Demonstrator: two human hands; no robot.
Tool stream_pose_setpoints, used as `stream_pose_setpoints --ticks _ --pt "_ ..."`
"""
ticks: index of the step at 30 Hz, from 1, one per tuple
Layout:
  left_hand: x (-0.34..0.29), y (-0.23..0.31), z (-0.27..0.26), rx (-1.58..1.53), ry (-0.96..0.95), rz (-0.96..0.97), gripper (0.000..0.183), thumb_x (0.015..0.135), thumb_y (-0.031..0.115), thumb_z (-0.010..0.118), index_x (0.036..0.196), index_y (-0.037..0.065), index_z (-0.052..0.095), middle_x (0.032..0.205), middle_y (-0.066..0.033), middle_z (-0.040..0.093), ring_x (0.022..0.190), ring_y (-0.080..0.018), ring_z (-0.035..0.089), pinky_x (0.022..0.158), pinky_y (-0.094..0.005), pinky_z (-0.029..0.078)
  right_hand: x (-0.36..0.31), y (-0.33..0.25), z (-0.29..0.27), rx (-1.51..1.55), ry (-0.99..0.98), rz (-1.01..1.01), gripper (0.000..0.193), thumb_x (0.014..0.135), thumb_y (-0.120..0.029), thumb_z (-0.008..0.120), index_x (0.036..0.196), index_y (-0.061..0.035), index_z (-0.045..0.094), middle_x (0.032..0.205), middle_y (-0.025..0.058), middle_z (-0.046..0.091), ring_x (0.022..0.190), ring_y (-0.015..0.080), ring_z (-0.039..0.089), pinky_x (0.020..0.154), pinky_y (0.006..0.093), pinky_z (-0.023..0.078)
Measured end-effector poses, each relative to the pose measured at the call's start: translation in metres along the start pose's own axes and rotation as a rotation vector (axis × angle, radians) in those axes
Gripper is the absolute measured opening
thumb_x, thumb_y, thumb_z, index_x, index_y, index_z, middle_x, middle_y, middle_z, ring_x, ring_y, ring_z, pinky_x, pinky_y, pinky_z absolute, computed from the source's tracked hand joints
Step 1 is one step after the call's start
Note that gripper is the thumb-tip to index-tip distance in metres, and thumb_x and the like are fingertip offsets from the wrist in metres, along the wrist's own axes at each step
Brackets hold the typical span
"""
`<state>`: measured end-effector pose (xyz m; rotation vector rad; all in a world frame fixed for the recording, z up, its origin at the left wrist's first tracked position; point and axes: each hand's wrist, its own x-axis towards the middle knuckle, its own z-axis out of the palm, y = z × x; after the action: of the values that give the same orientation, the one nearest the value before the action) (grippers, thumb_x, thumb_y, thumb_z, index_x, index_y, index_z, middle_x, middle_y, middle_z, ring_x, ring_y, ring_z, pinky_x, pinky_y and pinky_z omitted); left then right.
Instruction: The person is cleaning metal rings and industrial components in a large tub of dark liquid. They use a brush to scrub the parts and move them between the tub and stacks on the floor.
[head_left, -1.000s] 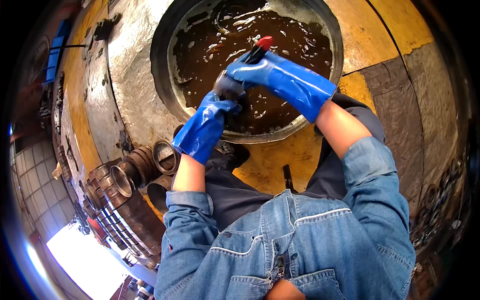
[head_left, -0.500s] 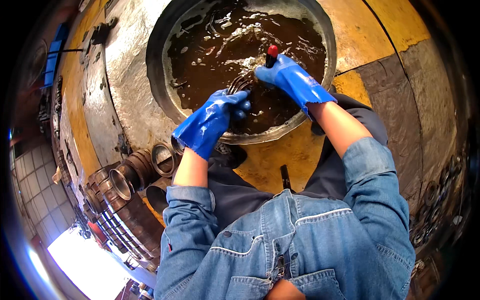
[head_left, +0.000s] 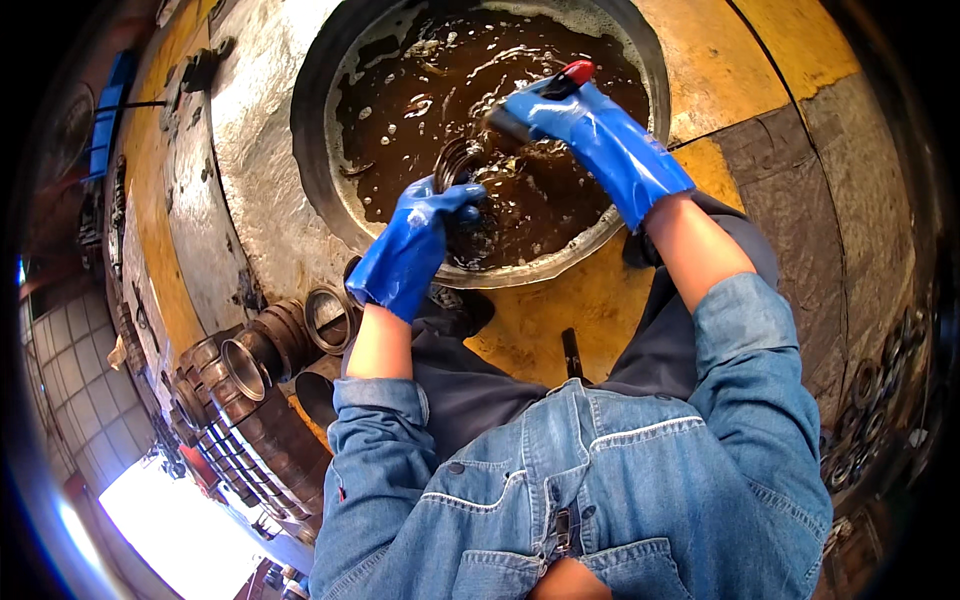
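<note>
Tub had room at far side; rings and red-ended tool crowded gap between left hand and right hand; cylinders blocked lower left.

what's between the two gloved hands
In the head view: metal rings held by the left hand, the blurred end of the red-tipped tool in the right hand, and dark liquid below.

A white patch glares at the lower left, too bright to see into. Light shines on the pale floor and the dark water. The dark tool in the right hand looks blurry. Lines bend near the black corners.
</note>
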<state>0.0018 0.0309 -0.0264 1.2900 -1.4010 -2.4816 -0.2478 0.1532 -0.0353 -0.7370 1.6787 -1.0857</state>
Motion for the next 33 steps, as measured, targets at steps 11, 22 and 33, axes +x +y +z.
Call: stream_pose_setpoints --ticks 11,22,33 --pt "-0.031 0.007 -0.005 0.276 0.002 0.186 0.036 0.098 0.008 0.067 0.132 -0.002 0.065 0.115 -0.0116 0.076 0.095 -0.0165 0.068 0.091 -0.0328 0.055 -0.004 -0.014 0.058 -0.032 -0.022 -0.04 0.04 0.09 -0.042 0.075 0.11 -0.0079 0.08 0.096 0.0068 0.079 0.089 0.0126 0.072 0.086 0.0302 0.057" --pt "-0.002 -0.002 -0.016 0.125 -0.05 0.1 0.045 0.094 -0.001 0.069 0.138 -0.003 0.062 0.116 -0.0129 0.076 0.091 -0.0184 0.071 0.082 -0.0292 0.059 0.006 -0.034 0.065 -0.217 -0.122 0.002 0.032 0.091 -0.04 0.072 0.102 -0.0115 0.079 0.092 0.0035 0.076 0.084 0.0112 0.069 0.079 0.0295 0.057" --pt "-0.012 0.015 0.014 0.211 0.009 -0.073 0.035 0.097 0.014 0.075 0.127 -0.001 0.065 0.105 -0.0108 0.076 0.079 -0.0147 0.069 0.07 -0.0279 0.056 -0.032 -0.008 0.023 -0.099 0.227 0.123 0.043 0.089 -0.042 0.065 0.116 -0.0088 0.073 0.109 0.022 0.075 0.099 0.0369 0.071 0.091 0.0424 0.057"
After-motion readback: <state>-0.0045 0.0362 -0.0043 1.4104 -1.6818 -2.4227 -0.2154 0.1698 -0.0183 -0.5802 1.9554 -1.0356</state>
